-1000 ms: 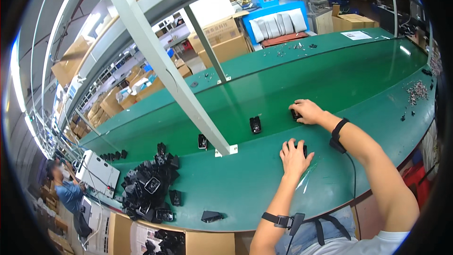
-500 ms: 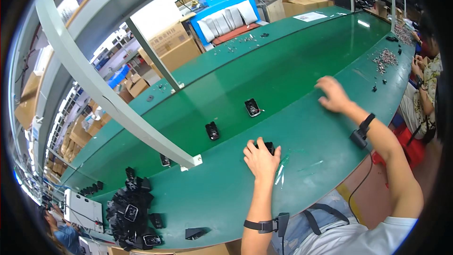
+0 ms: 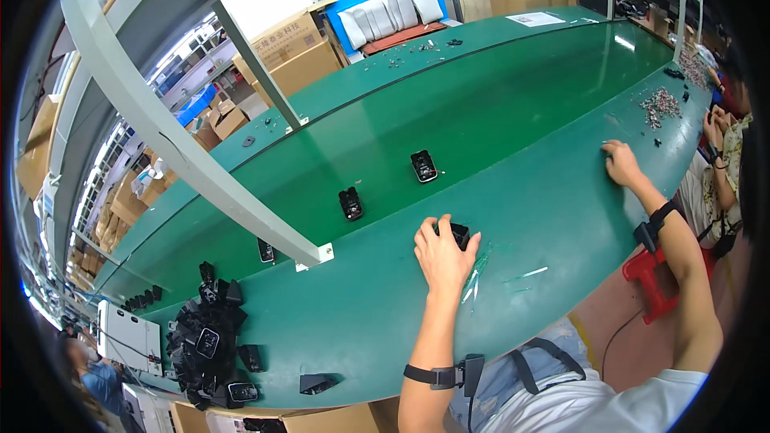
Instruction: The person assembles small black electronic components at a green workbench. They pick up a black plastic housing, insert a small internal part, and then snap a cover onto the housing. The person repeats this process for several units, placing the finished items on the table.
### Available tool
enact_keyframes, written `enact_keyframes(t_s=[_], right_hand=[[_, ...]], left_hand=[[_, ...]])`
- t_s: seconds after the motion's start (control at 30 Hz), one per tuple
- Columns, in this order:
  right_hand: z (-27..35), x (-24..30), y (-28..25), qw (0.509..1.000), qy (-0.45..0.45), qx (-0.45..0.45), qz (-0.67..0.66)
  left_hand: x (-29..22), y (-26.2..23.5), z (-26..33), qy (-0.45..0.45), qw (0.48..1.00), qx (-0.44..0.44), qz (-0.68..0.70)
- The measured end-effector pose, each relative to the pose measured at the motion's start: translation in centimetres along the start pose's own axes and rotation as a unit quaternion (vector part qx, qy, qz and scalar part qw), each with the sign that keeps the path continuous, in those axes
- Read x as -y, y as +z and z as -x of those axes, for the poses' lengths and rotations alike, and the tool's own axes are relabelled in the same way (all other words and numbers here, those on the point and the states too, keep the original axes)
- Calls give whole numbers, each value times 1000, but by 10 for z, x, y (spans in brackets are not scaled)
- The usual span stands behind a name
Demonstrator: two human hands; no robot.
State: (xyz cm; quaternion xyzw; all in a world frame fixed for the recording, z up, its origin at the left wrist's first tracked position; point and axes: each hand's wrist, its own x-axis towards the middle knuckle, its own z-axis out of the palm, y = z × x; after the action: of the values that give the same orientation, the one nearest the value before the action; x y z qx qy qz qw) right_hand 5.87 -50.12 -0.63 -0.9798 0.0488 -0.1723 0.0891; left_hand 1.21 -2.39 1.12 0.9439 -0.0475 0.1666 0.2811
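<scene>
My left hand (image 3: 443,255) is closed around a small black box-shaped housing (image 3: 459,234) on the green bench. Its back hides most of the housing, and only the dark open end shows beside the thumb. Thin clear and green plastic strips (image 3: 473,282) lie just right of the left wrist. Farther right, my right hand (image 3: 622,165) reaches over the bench with nothing visible in it. Its fingers are slightly bent, with thumb and forefinger apart. The nearest things to it are a heap of small metal parts (image 3: 661,104) and a little black piece (image 3: 658,143).
Black housings with pale rims, one here (image 3: 424,167) and another (image 3: 350,204), lie on the green belt (image 3: 513,104). A pile of black housings (image 3: 204,345) stands at the left. A slanted grey post (image 3: 192,160) rises from the bench. Co-workers sit at far right and lower left.
My right hand has moved right across the bench, toward the metal parts, and its fingers are less spread. The left hand keeps its hold on the housing. The whole view has shifted slightly.
</scene>
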Motion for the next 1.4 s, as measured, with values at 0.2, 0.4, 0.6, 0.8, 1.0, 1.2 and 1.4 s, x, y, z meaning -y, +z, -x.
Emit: enact_keyframes(t_s=[0.2, 0.4, 0.6, 0.8, 1.0, 1.2, 1.4], right_hand=[[-6, 157, -7, 972, -201, 94, -79], [-47, 298, -8, 939, -242, 241, -47], [-103, 376, 47, 921, -335, 137, -143], [-111, 389, 61, 897, -291, 257, -211], [-53, 347, 10, 737, -191, 324, -561], [9, 292, -12, 532, -64, 418, -733], [33, 291, -7, 499, -1, 384, -777]], left_hand=[[1, 8, -2, 23, 999, -3, 23], [4, 8, -5, 13, 999, -19, 28], [31, 4, -14, -3, 997, -69, -14], [37, -4, -16, -18, 996, -85, -14], [26, -8, -24, 60, 967, -214, 122], [-13, -16, -17, 176, 941, -180, 227], [-15, -13, -13, 183, 945, -170, 211]])
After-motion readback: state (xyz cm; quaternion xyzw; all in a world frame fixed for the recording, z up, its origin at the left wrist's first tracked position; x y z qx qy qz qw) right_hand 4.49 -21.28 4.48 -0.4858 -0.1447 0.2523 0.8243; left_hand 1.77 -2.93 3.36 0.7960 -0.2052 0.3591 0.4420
